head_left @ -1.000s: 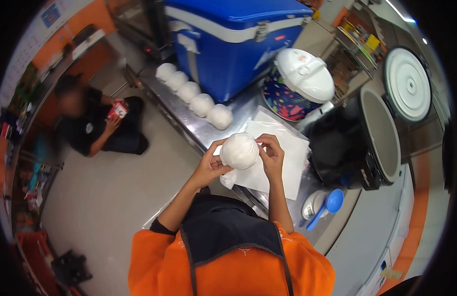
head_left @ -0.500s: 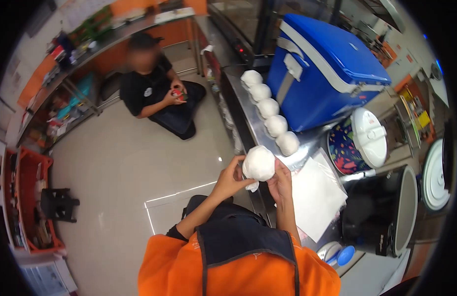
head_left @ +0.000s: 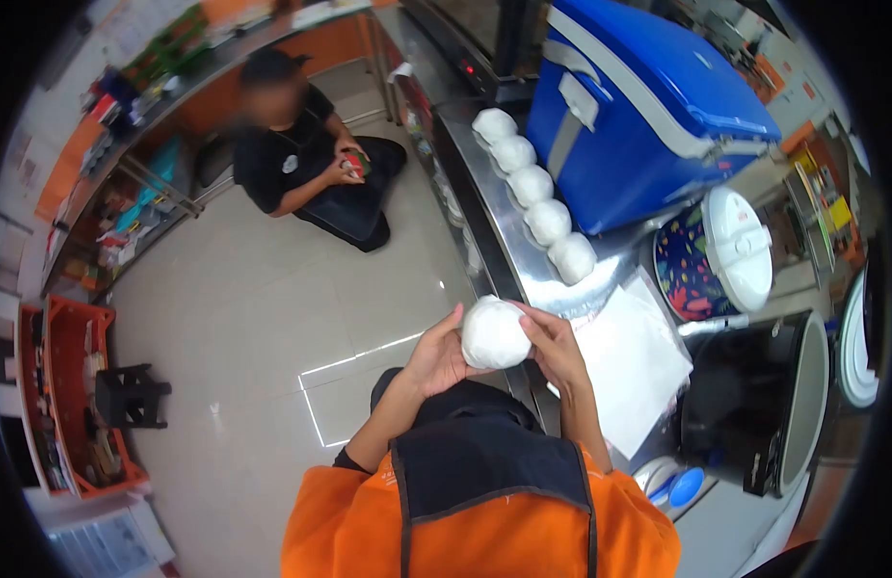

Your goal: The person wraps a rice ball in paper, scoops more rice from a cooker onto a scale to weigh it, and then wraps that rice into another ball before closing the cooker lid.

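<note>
A round white paper-wrapped bundle [head_left: 494, 333] is held between both hands in front of the body. My left hand [head_left: 434, 356] cups its left side and underside, with the thumb up along the edge. On its right side, my right hand [head_left: 558, 349] presses with thumb and fingers. Beyond, a row of several similar white bundles [head_left: 531, 186] sits on the metal counter [head_left: 600, 289]. A stack of white paper sheets [head_left: 627, 371] lies on the counter to the right of my right hand.
Behind the row stands a blue cooler box [head_left: 648, 116]. Farther right are a patterned container with white lid [head_left: 701, 260] and a large black pot [head_left: 740, 405]. Another person [head_left: 311, 154] sits on the floor, holding a red-green object. A black stool [head_left: 131, 395] stands left.
The bundle now looks smoother, its loose paper tail no longer showing below. My left hand has shifted from gripping the side to cupping it. The whole view has shifted slightly.
</note>
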`<state>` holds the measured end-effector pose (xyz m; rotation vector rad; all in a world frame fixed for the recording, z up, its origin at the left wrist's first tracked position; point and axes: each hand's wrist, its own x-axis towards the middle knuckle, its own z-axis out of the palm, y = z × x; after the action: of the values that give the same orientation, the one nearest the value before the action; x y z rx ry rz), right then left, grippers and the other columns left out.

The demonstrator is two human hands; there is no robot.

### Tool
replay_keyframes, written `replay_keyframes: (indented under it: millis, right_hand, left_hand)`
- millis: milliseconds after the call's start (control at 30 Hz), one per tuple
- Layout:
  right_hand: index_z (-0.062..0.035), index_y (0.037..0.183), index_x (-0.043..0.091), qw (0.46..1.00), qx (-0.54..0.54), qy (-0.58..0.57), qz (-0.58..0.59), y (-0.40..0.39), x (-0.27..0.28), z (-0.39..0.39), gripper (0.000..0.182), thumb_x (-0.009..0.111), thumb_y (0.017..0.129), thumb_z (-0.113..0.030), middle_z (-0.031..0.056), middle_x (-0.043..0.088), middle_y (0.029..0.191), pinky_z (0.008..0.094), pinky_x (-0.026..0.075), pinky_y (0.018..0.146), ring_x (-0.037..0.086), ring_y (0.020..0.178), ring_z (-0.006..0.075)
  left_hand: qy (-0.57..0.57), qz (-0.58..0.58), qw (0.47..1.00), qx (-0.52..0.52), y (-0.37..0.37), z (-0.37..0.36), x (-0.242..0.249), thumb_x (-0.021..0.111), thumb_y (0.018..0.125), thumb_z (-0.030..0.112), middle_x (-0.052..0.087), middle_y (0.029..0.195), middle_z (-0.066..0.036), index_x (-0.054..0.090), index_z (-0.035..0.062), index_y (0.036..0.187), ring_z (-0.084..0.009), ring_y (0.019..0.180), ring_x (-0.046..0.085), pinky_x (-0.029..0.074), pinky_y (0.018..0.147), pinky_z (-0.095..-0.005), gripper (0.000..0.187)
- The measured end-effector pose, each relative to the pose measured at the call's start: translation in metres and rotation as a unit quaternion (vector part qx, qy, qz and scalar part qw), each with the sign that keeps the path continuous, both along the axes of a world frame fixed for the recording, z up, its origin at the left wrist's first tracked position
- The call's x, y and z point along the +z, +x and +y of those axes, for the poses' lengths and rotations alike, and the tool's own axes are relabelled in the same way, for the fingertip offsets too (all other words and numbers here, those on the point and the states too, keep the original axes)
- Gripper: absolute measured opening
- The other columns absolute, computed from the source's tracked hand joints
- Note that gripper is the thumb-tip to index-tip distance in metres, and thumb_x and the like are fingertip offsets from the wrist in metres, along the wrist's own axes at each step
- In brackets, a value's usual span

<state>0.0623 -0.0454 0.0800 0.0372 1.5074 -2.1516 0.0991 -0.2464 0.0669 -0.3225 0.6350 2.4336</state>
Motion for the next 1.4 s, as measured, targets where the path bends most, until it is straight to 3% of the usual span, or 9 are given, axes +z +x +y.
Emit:
replay_keyframes:
  millis: [200, 267, 367, 467, 633, 733, 900, 1100, 1400]
  right_hand:
    - [-0.0027, 0.127, 0.060, 0.983, 0.041, 0.129, 0.122, -0.006, 0.027, 0.007, 0.043, 0.059, 0.095, -0.032, 0.0045, 0.066, 0.098, 0.0253, 0.048, 0.081, 0.059, 0.091, 0.0121]
    - [-0.0061, 0.130, 0.058, 0.862, 0.072, 0.425, 0.267, -0.007, 0.038, 0.008, 0.040, 0.053, 0.098, -0.030, 0.0100, 0.062, 0.107, 0.0307, 0.045, 0.090, 0.058, 0.101, 0.0209]
    - [-0.0089, 0.133, 0.055, 0.864, -0.095, 0.291, 0.399, 0.000, 0.029, -0.006, 0.040, 0.047, 0.099, -0.027, 0.0157, 0.053, 0.120, 0.0350, 0.043, 0.094, 0.054, 0.111, 0.0285]
    - [-0.0044, 0.134, 0.052, 0.814, -0.112, 0.325, 0.468, 0.005, 0.011, -0.021, 0.041, 0.040, 0.101, -0.026, 0.0182, 0.043, 0.141, 0.0398, 0.036, 0.105, 0.045, 0.128, 0.0355]
    - [-0.0012, 0.136, 0.049, 0.807, -0.108, 0.338, 0.472, -0.003, 0.006, -0.010, 0.041, 0.035, 0.101, -0.018, 0.0166, 0.041, 0.146, 0.0413, 0.028, 0.111, 0.038, 0.135, 0.0345]
    - [-0.0024, 0.142, 0.041, 0.831, -0.053, 0.315, 0.456, -0.001, 0.000, 0.008, 0.051, 0.051, 0.097, -0.024, 0.0167, 0.036, 0.149, 0.0404, 0.028, 0.112, 0.034, 0.137, 0.0339]
    - [-0.0069, 0.149, 0.027, 0.819, -0.018, 0.383, 0.427, 0.011, -0.041, 0.027, 0.101, 0.083, 0.069, -0.032, 0.0167, 0.030, 0.151, 0.0413, 0.030, 0.112, 0.032, 0.138, 0.0344]
    - [-0.0066, 0.145, 0.033, 0.813, -0.084, 0.397, 0.418, 0.010, -0.075, 0.032, 0.095, 0.084, 0.068, -0.028, 0.0170, 0.037, 0.146, 0.0424, 0.035, 0.110, 0.038, 0.134, 0.0350]
    - [-0.0049, 0.143, 0.035, 0.821, -0.162, 0.391, 0.382, -0.012, -0.072, 0.053, 0.082, 0.077, 0.077, -0.030, 0.0186, 0.039, 0.145, 0.0434, 0.032, 0.110, 0.038, 0.133, 0.0372]
  left_hand:
    - [-0.044, 0.027, 0.999, 0.012, -0.013, 0.018, 0.014, 0.042, 0.100, 0.040, 0.051, 0.132, -0.016, 0.036, 0.0045, 0.140, -0.0334, 0.117, 0.056, 0.053, 0.091, -0.0538, 0.054]
    - [-0.043, 0.044, 0.998, 0.026, -0.020, 0.021, 0.021, 0.040, 0.100, 0.037, 0.050, 0.132, -0.015, 0.035, 0.0072, 0.141, -0.0327, 0.119, 0.055, 0.053, 0.091, -0.0534, 0.050]
    - [-0.059, 0.095, 0.992, 0.058, -0.025, 0.031, 0.028, 0.036, 0.101, 0.033, 0.048, 0.132, -0.011, 0.036, 0.0140, 0.140, -0.0275, 0.119, 0.054, 0.055, 0.089, -0.0469, 0.044]
    - [-0.160, 0.112, 0.975, 0.104, -0.033, 0.046, 0.026, 0.033, 0.102, 0.034, 0.048, 0.131, -0.008, 0.036, 0.0163, 0.139, -0.0190, 0.114, 0.056, 0.054, 0.082, -0.0346, 0.041]
    - [-0.200, 0.127, 0.969, 0.075, -0.043, 0.054, 0.019, 0.036, 0.102, 0.035, 0.048, 0.131, -0.009, 0.038, 0.0151, 0.137, -0.0209, 0.114, 0.056, 0.053, 0.085, -0.0384, 0.040]
    - [-0.217, 0.131, 0.966, 0.045, -0.057, 0.055, 0.000, 0.040, 0.101, 0.034, 0.051, 0.126, -0.011, 0.041, 0.0114, 0.134, -0.0227, 0.113, 0.056, 0.053, 0.088, -0.0417, 0.040]
    - [-0.226, 0.088, 0.970, 0.013, -0.076, 0.070, -0.066, 0.050, 0.098, 0.032, 0.058, 0.112, -0.009, 0.051, 0.0047, 0.123, -0.0201, 0.101, 0.061, 0.053, 0.085, -0.0366, 0.037]
    - [-0.283, 0.058, 0.956, 0.059, -0.083, 0.095, -0.086, 0.062, 0.091, 0.026, 0.061, 0.105, -0.012, 0.053, -0.0034, 0.119, -0.0182, 0.093, 0.061, 0.051, 0.080, -0.0297, 0.042]
    - [-0.280, 0.074, 0.957, 0.028, -0.129, 0.107, -0.090, 0.065, 0.087, 0.018, 0.058, 0.107, -0.017, 0.046, 0.0036, 0.125, -0.0231, 0.093, 0.063, 0.055, 0.076, -0.0339, 0.045]
